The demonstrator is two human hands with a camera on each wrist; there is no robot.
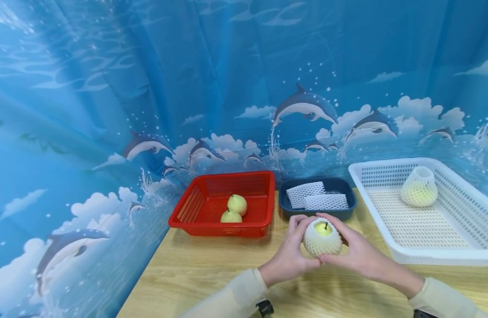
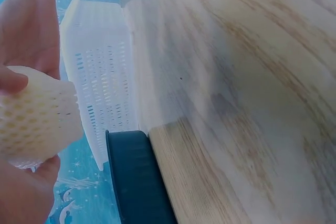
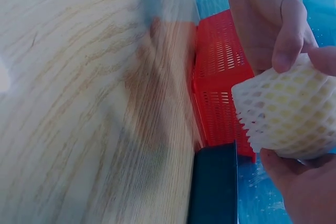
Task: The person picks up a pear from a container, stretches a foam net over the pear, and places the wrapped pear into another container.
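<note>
netted pear (image 1: 322, 246) gripped from both sides

left hand (image 1: 288, 258) and right hand (image 1: 359, 254) curl round it, opened to its width, over the desk (image 1: 180, 265); toward the back edge stand red basket (image 1: 228, 230), blue tray (image 1: 343, 215) and white basket (image 1: 442, 257)

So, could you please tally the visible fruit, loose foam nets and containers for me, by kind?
Bare fruit: 2 (rear pear, front pear)
Netted fruit: 2 (held fruit, basketed fruit)
Loose foam nets: 2 (left net, right net)
Containers: 3 (red basket, white basket, dark blue tray)
Total: 9
</note>
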